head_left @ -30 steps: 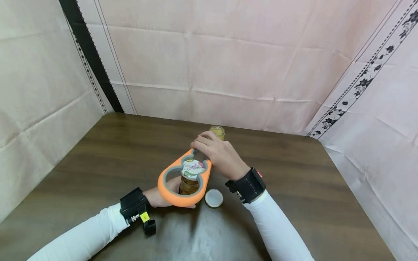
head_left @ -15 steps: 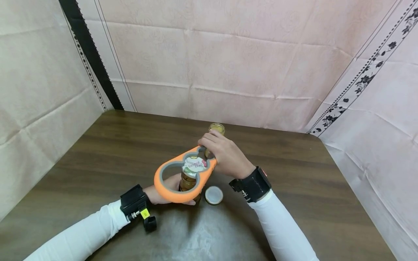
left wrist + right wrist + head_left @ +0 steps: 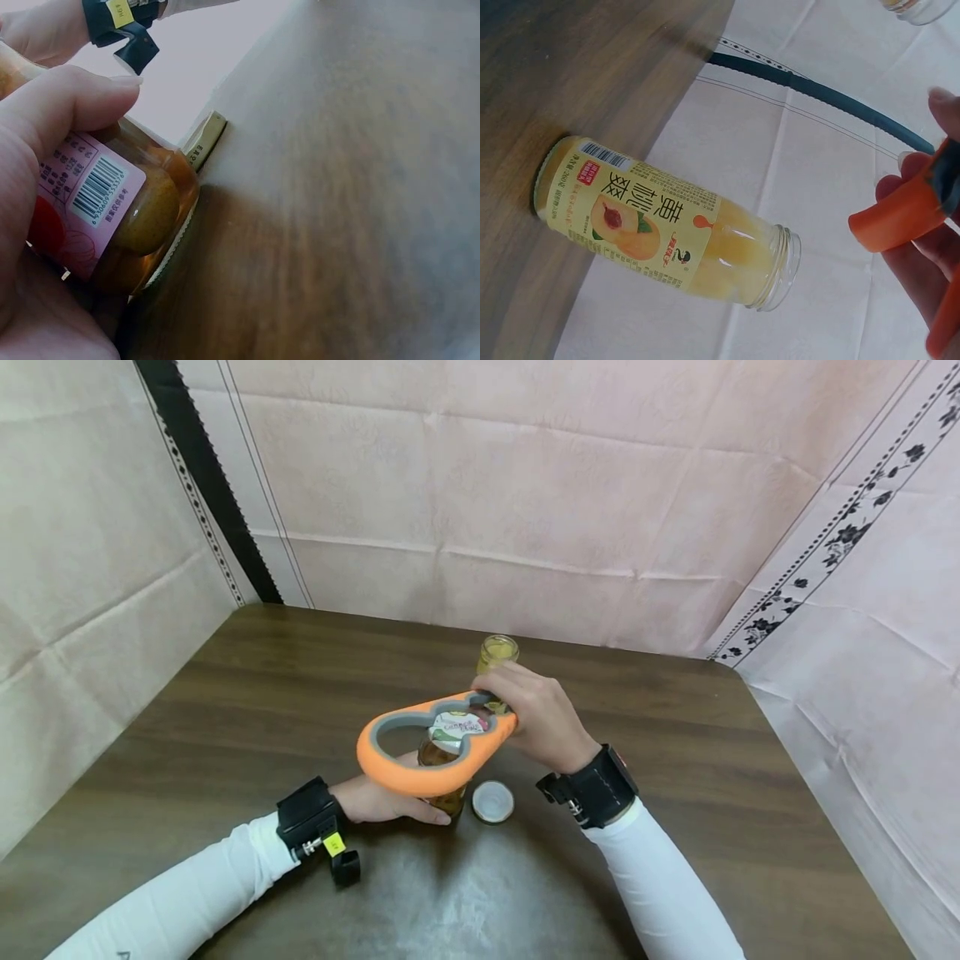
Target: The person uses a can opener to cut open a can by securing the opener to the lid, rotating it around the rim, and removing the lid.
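Observation:
My left hand point(image 3: 386, 797) grips a glass jar point(image 3: 146, 217) of brown contents with a pink barcode label, thumb across its side. My right hand point(image 3: 536, 706) grips an orange-and-grey jar opener point(image 3: 412, 781) by its narrow end, holding it tilted over the jar. A printed white lid point(image 3: 459, 724) shows inside the opener's opening, to the right of the jar mouth. The bare threaded glass rim point(image 3: 922, 10) of a jar shows at the top of the right wrist view. A second lid point(image 3: 492, 802) lies inside-up on the table beside the held jar.
An open jar of yellow peaches point(image 3: 660, 225) stands upright on the table behind my right hand. The wooden table point(image 3: 337, 668) ends at a pale cloth backdrop point(image 3: 525, 510), with more cloth on both sides.
My right hand has moved right and slightly back with the opener, which now tilts differently. The printed lid has shifted right with it. My left hand and jar have stayed nearly in place.

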### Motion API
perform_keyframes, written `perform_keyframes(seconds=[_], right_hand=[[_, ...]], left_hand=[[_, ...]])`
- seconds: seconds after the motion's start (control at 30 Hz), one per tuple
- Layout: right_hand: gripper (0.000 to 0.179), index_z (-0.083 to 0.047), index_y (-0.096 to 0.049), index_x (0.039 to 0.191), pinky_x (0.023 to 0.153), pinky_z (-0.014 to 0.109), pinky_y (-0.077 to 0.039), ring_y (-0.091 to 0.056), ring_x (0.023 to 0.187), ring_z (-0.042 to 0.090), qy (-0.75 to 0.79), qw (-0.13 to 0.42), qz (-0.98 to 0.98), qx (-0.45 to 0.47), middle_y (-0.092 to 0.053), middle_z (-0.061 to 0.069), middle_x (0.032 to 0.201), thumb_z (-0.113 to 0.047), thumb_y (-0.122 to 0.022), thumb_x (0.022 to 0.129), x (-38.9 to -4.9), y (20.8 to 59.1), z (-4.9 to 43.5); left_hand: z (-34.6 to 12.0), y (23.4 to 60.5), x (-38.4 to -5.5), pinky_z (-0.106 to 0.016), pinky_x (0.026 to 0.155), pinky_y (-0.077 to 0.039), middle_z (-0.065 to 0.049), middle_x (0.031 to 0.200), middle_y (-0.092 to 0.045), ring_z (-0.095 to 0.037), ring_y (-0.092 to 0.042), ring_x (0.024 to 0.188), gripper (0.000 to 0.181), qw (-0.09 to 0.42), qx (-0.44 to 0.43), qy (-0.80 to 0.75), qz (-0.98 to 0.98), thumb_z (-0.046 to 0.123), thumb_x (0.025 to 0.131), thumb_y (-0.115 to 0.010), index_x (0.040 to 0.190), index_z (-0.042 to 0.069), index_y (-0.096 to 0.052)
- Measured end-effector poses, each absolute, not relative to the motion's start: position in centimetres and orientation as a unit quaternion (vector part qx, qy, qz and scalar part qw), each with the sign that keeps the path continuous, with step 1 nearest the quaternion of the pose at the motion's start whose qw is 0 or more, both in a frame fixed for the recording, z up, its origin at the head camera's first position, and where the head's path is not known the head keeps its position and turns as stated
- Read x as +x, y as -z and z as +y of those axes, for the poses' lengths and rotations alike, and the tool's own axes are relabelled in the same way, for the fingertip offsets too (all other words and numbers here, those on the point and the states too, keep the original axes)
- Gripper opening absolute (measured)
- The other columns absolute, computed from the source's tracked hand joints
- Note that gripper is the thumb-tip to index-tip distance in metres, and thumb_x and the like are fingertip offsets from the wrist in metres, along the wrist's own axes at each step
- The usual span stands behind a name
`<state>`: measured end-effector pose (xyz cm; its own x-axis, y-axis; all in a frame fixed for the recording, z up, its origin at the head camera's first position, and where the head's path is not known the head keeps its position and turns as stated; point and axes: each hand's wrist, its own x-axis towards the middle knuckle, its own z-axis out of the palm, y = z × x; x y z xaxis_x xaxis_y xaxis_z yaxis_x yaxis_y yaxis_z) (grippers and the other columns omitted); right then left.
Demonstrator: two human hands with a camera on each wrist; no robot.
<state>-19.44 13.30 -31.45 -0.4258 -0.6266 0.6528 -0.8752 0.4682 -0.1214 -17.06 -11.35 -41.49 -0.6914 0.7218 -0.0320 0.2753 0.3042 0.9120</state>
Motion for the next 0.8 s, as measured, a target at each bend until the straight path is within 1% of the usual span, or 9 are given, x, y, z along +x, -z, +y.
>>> perform_keyframes(seconds=[0.1, 0.13, 0.17, 0.27, 0.33, 0.5, 0.67, 0.8], right_hand=[[0.032, -0.009, -0.068, 0.102, 0.075, 0.033, -0.059, -0.066, 0.088, 0.017, -0.237, 0.295, -0.806, 0.454, -0.071, 0.005, 0.094, -0.014, -0.088, 0.077, -19.2, 31.4, 13.6], [0.031, -0.009, -0.068, 0.101, 0.073, 0.033, -0.059, -0.066, 0.084, 0.017, -0.242, 0.3, -0.805, 0.451, -0.071, 0.005, 0.092, -0.012, -0.087, 0.078, -19.1, 31.4, 13.7], [0.029, -0.008, -0.067, 0.1, 0.07, 0.033, -0.058, -0.065, 0.08, 0.016, -0.246, 0.302, -0.805, 0.448, -0.071, 0.005, 0.09, -0.01, -0.086, 0.078, -19.0, 31.4, 13.8], [0.028, -0.007, -0.066, 0.1, 0.065, 0.032, -0.057, -0.065, 0.072, 0.015, -0.254, 0.302, -0.808, 0.437, -0.071, 0.005, 0.085, -0.004, -0.083, 0.078, -18.9, 31.5, 14.1], [0.031, -0.006, -0.065, 0.101, 0.064, 0.032, -0.058, -0.066, 0.07, 0.015, -0.259, 0.296, -0.812, 0.431, -0.071, 0.006, 0.084, 0.0, -0.081, 0.077, -18.9, 31.6, 14.3], [0.039, -0.006, -0.061, 0.105, 0.064, 0.032, -0.06, -0.071, 0.07, 0.015, -0.256, 0.289, -0.824, 0.416, -0.076, 0.005, 0.084, 0.0, -0.079, 0.071, -18.9, 31.8, 14.8], [0.041, -0.005, -0.058, 0.107, 0.057, 0.029, -0.055, -0.067, 0.062, 0.011, -0.251, 0.293, -0.831, 0.4, -0.076, 0.004, 0.081, -0.005, -0.081, 0.073, -18.6, 32.0, 15.4], [0.048, -0.006, -0.057, 0.109, 0.056, 0.029, -0.055, -0.068, 0.063, 0.011, -0.256, 0.292, -0.834, 0.392, -0.075, 0.005, 0.079, -0.012, -0.088, 0.073, -18.2, 32.0, 15.8]], left_hand=[[-11.3, 41.6, -17.0, -0.038, 0.112, -0.041, 0.009, 0.144, -0.056, -0.015, -0.05, 0.134, 0.07, 0.236, 0.311, -0.504, 0.771, 0.028, 0.084, -0.084, 0.146, 0.026, -0.049], [-11.4, 41.6, -17.0, -0.035, 0.109, -0.044, 0.005, 0.139, -0.06, -0.016, -0.054, 0.128, 0.066, 0.235, 0.309, -0.506, 0.77, 0.027, 0.084, -0.084, 0.142, 0.023, -0.053], [-11.3, 41.7, -17.0, -0.034, 0.108, -0.045, 0.001, 0.138, -0.061, -0.018, -0.056, 0.126, 0.067, 0.237, 0.312, -0.514, 0.763, 0.026, 0.085, -0.084, 0.143, 0.019, -0.052], [-11.2, 41.8, -16.9, -0.031, 0.106, -0.047, -0.007, 0.137, -0.06, -0.02, -0.058, 0.123, 0.069, 0.25, 0.325, -0.542, 0.734, 0.019, 0.086, -0.083, 0.145, 0.011, -0.047], [-11.2, 41.9, -17.0, -0.03, 0.106, -0.046, -0.01, 0.138, -0.059, -0.02, -0.058, 0.123, 0.07, 0.249, 0.335, -0.55, 0.723, 0.016, 0.086, -0.082, 0.146, 0.009, -0.045], [-11.3, 41.8, -17.0, -0.028, 0.107, -0.043, -0.007, 0.139, -0.059, -0.015, -0.057, 0.123, 0.07, 0.242, 0.334, -0.543, 0.731, 0.017, 0.086, -0.082, 0.145, 0.009, -0.046], [-11.3, 41.8, -16.9, -0.026, 0.104, -0.045, -0.006, 0.136, -0.062, -0.017, -0.059, 0.12, 0.069, 0.243, 0.326, -0.536, 0.74, 0.019, 0.085, -0.084, 0.143, 0.01, -0.048], [-11.3, 41.7, -16.9, -0.026, 0.103, -0.046, -0.006, 0.135, -0.062, -0.017, -0.06, 0.12, 0.068, 0.246, 0.326, -0.535, 0.739, 0.019, 0.085, -0.084, 0.143, 0.01, -0.049]])
